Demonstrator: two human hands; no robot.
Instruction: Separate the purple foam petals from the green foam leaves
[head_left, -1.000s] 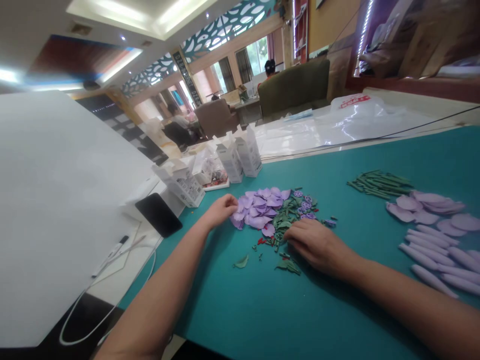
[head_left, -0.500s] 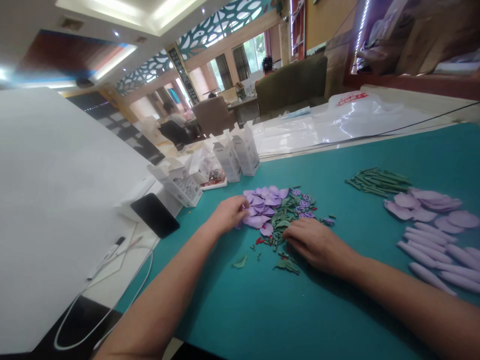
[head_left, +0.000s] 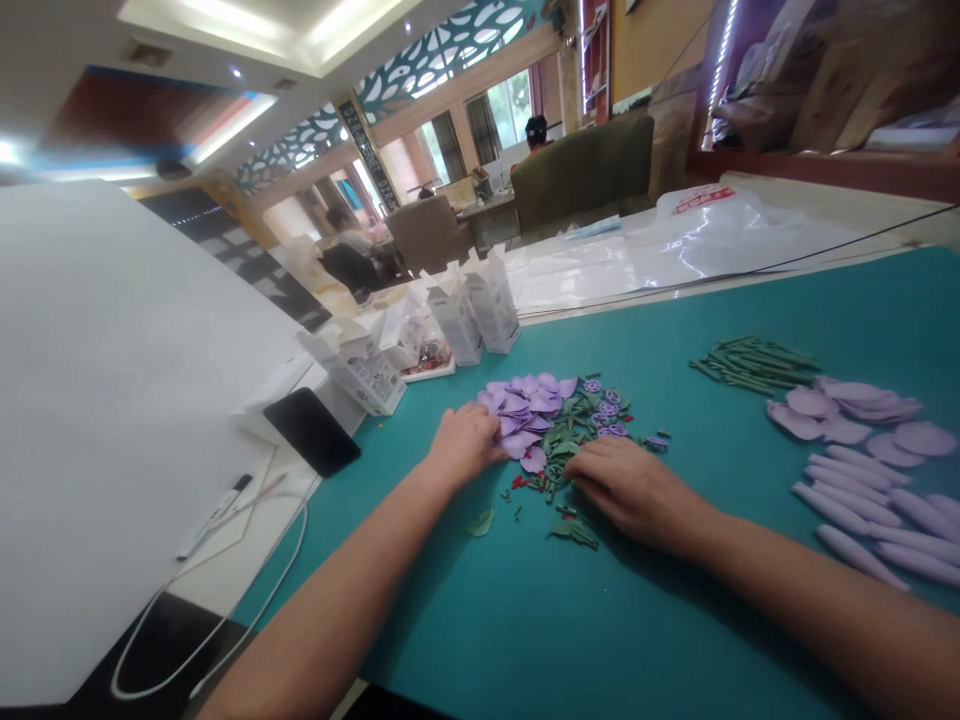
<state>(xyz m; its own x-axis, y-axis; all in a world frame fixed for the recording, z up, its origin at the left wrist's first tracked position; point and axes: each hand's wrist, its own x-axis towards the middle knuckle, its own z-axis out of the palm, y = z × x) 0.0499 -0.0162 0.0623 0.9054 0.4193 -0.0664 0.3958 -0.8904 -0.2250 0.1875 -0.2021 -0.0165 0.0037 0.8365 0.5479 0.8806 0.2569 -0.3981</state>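
My left hand [head_left: 466, 442] rests against the left edge of a heap of purple petal-shaped pieces [head_left: 529, 405]. Its fingers are curled in, and their tips are partly hidden. At the right side of the small green leaf pieces [head_left: 566, 430] sits my right hand [head_left: 622, 485], fingers bent and pressed together; whatever they may hold cannot be made out. Purple wheel-like rings [head_left: 606, 412] lie just beyond it. Tiny red pieces [head_left: 519, 482] and bits of green are scattered between the hands. One loose leaf [head_left: 481, 520] lies nearer me.
To the right are green sticks [head_left: 754, 363], pale purple discs [head_left: 840, 410] and tapered purple pieces [head_left: 855, 490] on the green mat [head_left: 480, 620]. White boxes [head_left: 491, 300] stand at the back edge. A black tablet-like slab [head_left: 311, 430] and a white cable [head_left: 300, 545] are at left.
My left hand has shifted slightly right and nearer me along the petal heap, its fingers now curled lower. My right hand has stayed almost where it was.
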